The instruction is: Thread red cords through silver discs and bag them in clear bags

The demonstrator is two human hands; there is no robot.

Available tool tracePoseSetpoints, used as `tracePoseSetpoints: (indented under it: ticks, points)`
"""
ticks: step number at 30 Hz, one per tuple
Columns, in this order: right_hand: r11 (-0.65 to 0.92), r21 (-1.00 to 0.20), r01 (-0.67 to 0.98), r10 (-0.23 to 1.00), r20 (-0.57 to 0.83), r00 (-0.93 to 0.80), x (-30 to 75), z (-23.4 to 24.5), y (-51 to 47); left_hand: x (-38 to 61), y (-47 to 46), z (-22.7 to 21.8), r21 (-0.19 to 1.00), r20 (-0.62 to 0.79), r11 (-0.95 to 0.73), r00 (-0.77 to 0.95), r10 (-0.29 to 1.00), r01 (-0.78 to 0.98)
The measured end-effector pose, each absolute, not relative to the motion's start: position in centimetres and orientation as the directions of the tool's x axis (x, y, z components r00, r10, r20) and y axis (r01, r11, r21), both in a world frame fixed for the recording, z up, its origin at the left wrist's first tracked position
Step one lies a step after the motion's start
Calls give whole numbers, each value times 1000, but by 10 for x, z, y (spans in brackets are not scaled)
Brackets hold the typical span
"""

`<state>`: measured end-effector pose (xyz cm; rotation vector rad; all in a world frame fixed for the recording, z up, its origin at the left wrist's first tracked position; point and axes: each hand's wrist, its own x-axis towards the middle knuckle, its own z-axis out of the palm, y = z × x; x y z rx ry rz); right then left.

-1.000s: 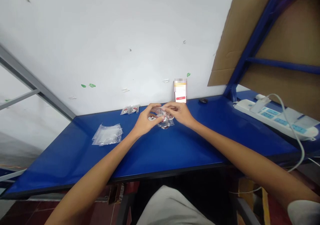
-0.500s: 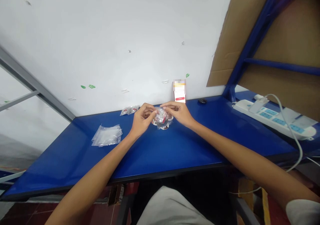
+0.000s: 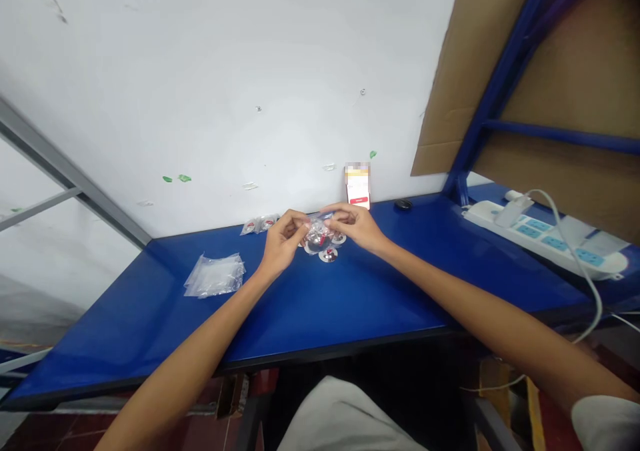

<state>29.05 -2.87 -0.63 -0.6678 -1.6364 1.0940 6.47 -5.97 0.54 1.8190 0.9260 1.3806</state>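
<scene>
Between both hands hangs a small clear plastic bag (image 3: 319, 235) with something round, silvery and red inside. My left hand (image 3: 286, 237) pinches the bag's left side between thumb and fingers. On the right side, my right hand (image 3: 356, 227) pinches its upper edge. Just below and behind the bag, several round shiny discs lie on the blue table; the nearest disc (image 3: 329, 255) shows a dark and red marking. The bag partly hides the others. Bagged discs (image 3: 259, 224) rest beyond my left hand, near the wall. A stack of clear plastic bags (image 3: 215, 275) lies to the left.
A phone (image 3: 358, 185) leans upright on the white wall behind my right hand. A small black object (image 3: 403, 204) lies right of it. A white power strip (image 3: 545, 239) with a cable occupies the table's right side. The blue table's (image 3: 330, 317) front edge runs below my forearms.
The bag has shifted slightly left and tilted between my hands, showing more of the discs beneath it. Both hands keep their pinch. The whole view has moved a little.
</scene>
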Motion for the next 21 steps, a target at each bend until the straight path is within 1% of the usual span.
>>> tracePoseSetpoints:
  ticks: [5, 8, 11, 14, 16, 18, 21]
  points:
    - [392, -911, -130, 850, 413, -327, 290, -9, -27, 65, -59, 3, 844, 519, -533, 167, 838, 53]
    - [398, -905, -150, 847, 426, -317, 290, -8, -29, 61, -58, 2, 833, 537, -553, 202, 819, 28]
    - [424, -897, -125, 841, 441, -314, 291, -6, -30, 57, -55, 1, 829, 521, -554, 250, 816, 79]
    - [406, -905, -129, 825, 424, -374, 292, -6, -28, 58, -52, -1, 842, 476, -510, 202, 856, 176]
    - [386, -911, -143, 813, 410, -414, 292, -7, -27, 61, -51, -3, 853, 457, -485, 170, 873, 195]
    - [397, -911, -111, 822, 407, -399, 290, -9, -27, 64, -50, -6, 856, 461, -486, 165, 872, 175]
    - [448, -894, -17, 841, 427, -333, 288, -12, -26, 65, -49, -9, 849, 483, -507, 172, 859, 150]
